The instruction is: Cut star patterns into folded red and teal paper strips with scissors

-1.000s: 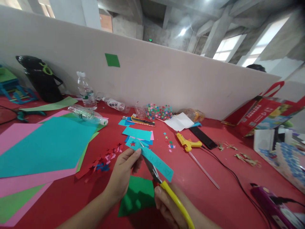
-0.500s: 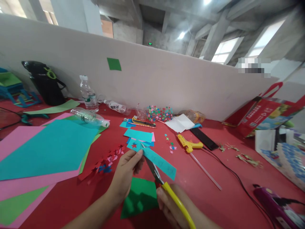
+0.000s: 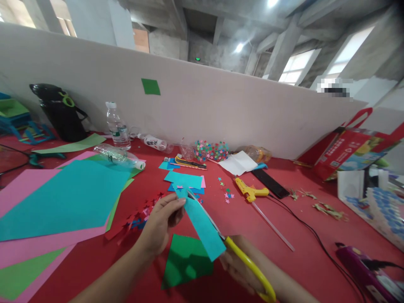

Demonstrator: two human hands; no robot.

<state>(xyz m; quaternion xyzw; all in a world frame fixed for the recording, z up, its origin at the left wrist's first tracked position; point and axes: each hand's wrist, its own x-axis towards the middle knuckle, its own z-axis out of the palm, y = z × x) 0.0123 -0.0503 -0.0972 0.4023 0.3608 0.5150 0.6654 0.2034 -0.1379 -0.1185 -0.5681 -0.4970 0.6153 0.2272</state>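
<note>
Between thumb and fingers, my left hand point(image 3: 164, 219) pinches a light-blue paper strip point(image 3: 204, 229) near its far end. My right hand point(image 3: 241, 263) is closed round the yellow handles of a pair of scissors point(image 3: 205, 212). The scissor blades lie along the strip's right edge, with their tips close to my left fingertips. Below the strip, a dark green paper piece point(image 3: 187, 263) rests on the red table. Just beyond are small blue paper pieces point(image 3: 183, 179). Left of my left hand lies a pile of red, pink and blue paper cut-outs point(image 3: 143, 212).
Large coloured sheets point(image 3: 67, 198) cover the left side. A yellow glue gun point(image 3: 249, 191), a black phone point(image 3: 270, 183) and small stars point(image 3: 227, 195) lie to the right. Bottles point(image 3: 116, 126), a utility knife point(image 3: 189, 162) and a star-filled container point(image 3: 211, 150) line the back near the white partition point(image 3: 202, 105).
The strip has turned so its near end points more downward, and its star-shaped hole no longer shows. My right hand and the scissors have shifted right and slightly down.
</note>
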